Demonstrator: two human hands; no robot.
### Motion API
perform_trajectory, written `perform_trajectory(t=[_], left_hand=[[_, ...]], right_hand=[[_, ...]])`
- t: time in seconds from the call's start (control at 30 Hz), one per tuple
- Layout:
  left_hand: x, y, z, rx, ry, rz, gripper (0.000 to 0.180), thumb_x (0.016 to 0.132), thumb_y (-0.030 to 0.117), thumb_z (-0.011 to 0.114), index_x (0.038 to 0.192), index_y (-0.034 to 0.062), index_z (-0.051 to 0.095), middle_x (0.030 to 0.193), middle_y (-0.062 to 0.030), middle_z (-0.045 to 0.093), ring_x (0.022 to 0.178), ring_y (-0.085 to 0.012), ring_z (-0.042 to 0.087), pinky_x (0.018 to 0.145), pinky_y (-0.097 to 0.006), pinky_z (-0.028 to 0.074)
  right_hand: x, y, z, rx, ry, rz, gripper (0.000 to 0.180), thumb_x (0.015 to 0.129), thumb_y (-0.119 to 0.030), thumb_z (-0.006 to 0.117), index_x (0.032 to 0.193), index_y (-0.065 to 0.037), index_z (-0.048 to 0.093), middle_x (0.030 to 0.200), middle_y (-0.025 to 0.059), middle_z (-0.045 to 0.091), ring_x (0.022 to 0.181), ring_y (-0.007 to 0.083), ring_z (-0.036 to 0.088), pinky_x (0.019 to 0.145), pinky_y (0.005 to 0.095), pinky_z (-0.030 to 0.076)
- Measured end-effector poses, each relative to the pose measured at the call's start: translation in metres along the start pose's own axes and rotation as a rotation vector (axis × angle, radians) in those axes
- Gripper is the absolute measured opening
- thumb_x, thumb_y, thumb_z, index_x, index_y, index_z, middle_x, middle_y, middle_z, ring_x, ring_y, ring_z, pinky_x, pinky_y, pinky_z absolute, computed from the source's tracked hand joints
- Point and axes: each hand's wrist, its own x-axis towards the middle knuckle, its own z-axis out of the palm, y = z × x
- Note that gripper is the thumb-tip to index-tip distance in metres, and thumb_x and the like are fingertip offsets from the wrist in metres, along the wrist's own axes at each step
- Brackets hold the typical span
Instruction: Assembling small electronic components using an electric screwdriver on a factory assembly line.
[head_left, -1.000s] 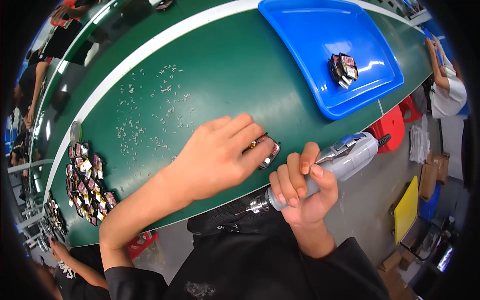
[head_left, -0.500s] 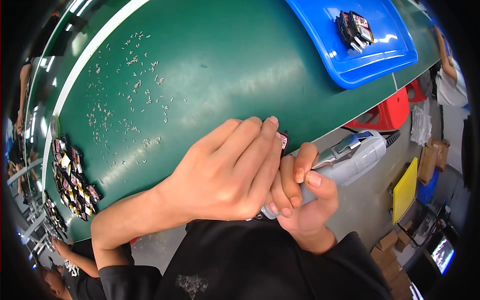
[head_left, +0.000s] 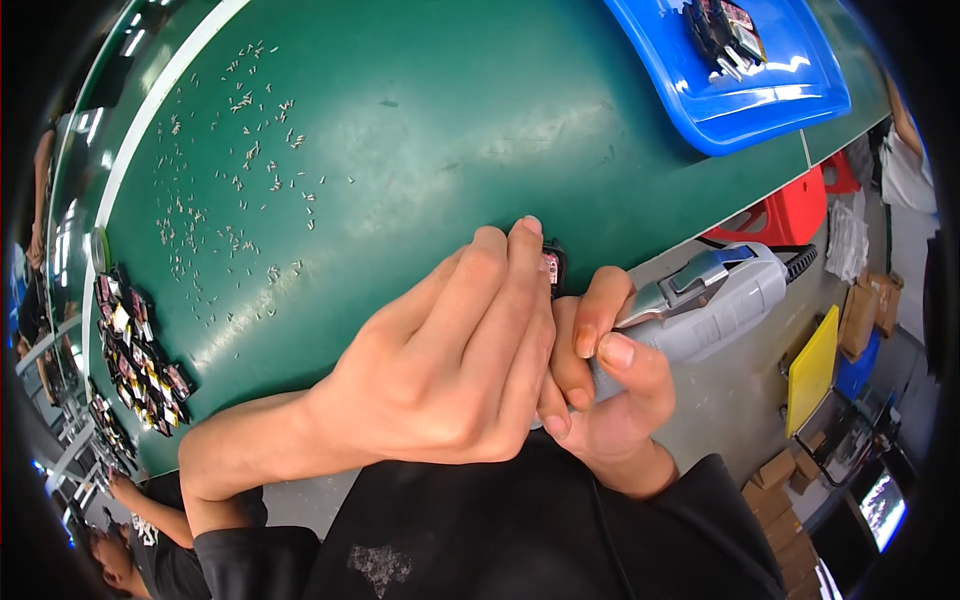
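My right hand [head_left: 630, 385] is closed around a grey electric screwdriver [head_left: 735, 300] with a metal lever and a black cable. The tool slants from upper right down toward my left hand, and its tip is hidden. My left hand [head_left: 450, 350] is curled, with its back facing up, over the table's near edge. A small black plastic part [head_left: 555, 262] with a red-and-white patterned face sticks out past its fingers. The two hands touch. Most of the part lies hidden under my left fingers.
Many tiny screws [head_left: 240, 180] lie scattered over the green table [head_left: 450, 120]. A pile of black parts [head_left: 140, 360] sits at the left edge. More parts [head_left: 725, 38] rest in a blue tray [head_left: 710, 135]. Beyond the edge stands a red stool [head_left: 785, 210]. Another person [head_left: 150, 510] is at lower left.
Both hands keep their grips and have shifted only slightly. More of the black part shows past my left fingers. The whole scene has shifted a little as the view moved.
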Motion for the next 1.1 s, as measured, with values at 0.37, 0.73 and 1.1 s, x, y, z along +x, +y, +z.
perform_trajectory(t=[0.37, 0.73, 1.1], left_hand=[[-0.009, 0.008, -0.01, -0.003, -0.156, -0.019, 0.031, 0.066, -0.002, 0.067, 0.093, -0.0172, 0.064, 0.1, -0.0288, 0.064, 0.086, -0.0335, 0.064, 0.071, -0.034, 0.056], [-0.011, 0.009, -0.007, 0.03, -0.127, -0.007, 0.028, 0.061, 0.0, 0.068, 0.086, -0.0136, 0.068, 0.101, -0.0264, 0.065, 0.087, -0.0316, 0.065, 0.076, -0.032, 0.057], [-0.01, 0.008, -0.004, -0.069, -0.088, -0.028, 0.031, 0.058, 0.0, 0.065, 0.084, -0.0161, 0.065, 0.099, -0.0278, 0.065, 0.085, -0.033, 0.064, 0.073, -0.033, 0.057]], right_hand=[[0.019, -0.079, 0.031, -0.301, -0.135, -0.236, 0.015, 0.089, -0.016, 0.053, 0.085, -0.007, 0.042, 0.058, 0.0037, 0.044, 0.044, 0.0131, 0.045, 0.047, 0.0302, 0.04], [0.049, -0.085, 0.028, -0.425, -0.217, -0.319, 0.014, 0.088, -0.02, 0.051, 0.089, -0.006, 0.046, 0.059, 0.0018, 0.045, 0.044, 0.0113, 0.044, 0.051, 0.0267, 0.039], [0.056, -0.085, 0.027, -0.532, -0.313, -0.269, 0.015, 0.09, -0.021, 0.048, 0.082, -0.009, 0.043, 0.058, 0.0007, 0.044, 0.042, 0.0099, 0.042, 0.051, 0.0261, 0.039]])
